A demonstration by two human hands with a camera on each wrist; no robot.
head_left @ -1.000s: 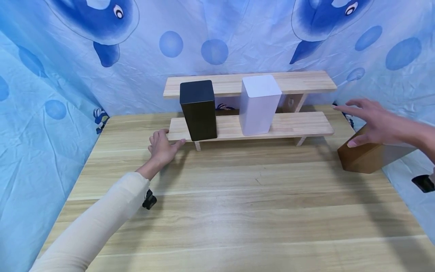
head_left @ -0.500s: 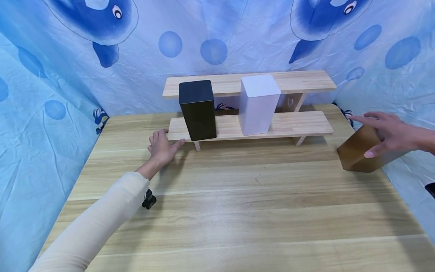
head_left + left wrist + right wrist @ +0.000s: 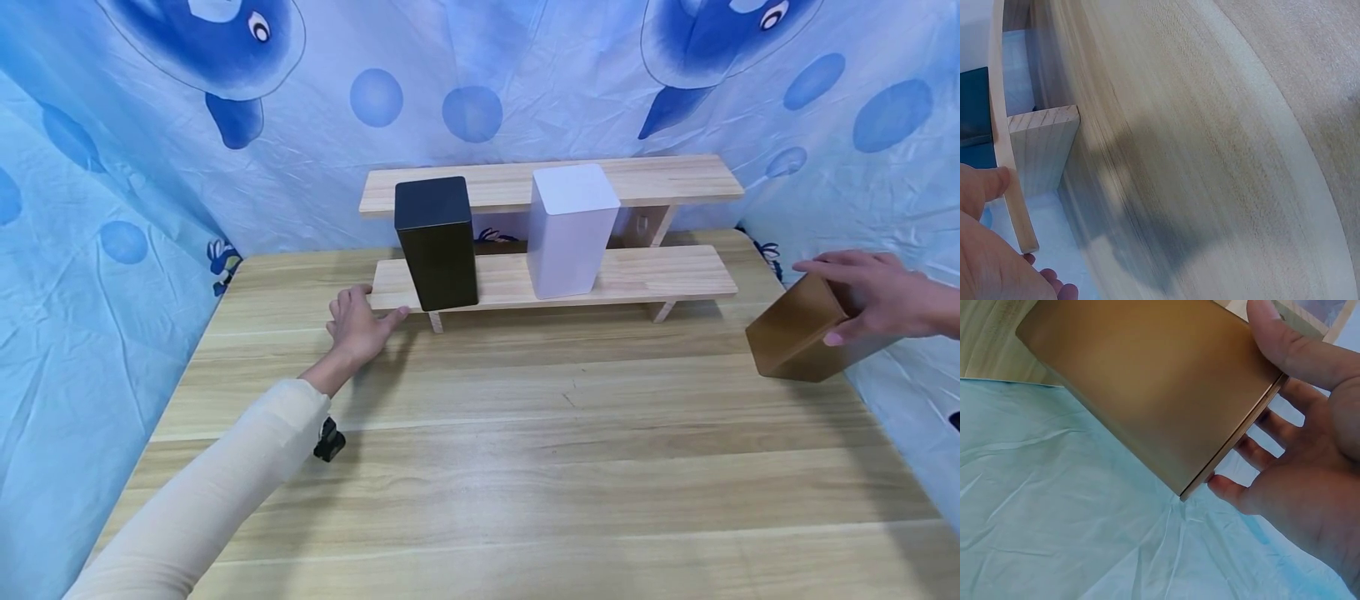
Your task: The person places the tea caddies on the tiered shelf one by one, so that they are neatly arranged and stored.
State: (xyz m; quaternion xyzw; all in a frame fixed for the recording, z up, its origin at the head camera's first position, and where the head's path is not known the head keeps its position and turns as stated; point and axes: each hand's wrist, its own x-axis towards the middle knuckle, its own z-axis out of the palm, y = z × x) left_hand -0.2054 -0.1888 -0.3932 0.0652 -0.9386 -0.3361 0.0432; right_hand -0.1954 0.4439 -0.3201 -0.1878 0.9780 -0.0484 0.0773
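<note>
Fingers of my right hand (image 3: 877,296) are spread around the upper end of the brown box (image 3: 795,333), thumb (image 3: 1297,350) lying across one broad face and the other fingertips (image 3: 1225,487) curling past the opposite edge, so the box sits between thumb and fingers, though I cannot tell how firmly they press. The box is tilted, its lower end toward the right edge of the wooden table (image 3: 525,450), partly over the blue cloth (image 3: 1054,506); whether that end touches the table I cannot tell. My left hand (image 3: 360,321) rests flat on the table with relaxed, straight fingers, thumb (image 3: 985,184) against the left end of the lower board of the two-tier wooden shelf (image 3: 675,275), holding nothing. Just beside that hand, a black box (image 3: 437,242) stands upright on the lower board, and a white box (image 3: 570,229) stands upright further right on the same board, well apart from the brown one. Blue patterned fabric (image 3: 480,83) hangs behind.
</note>
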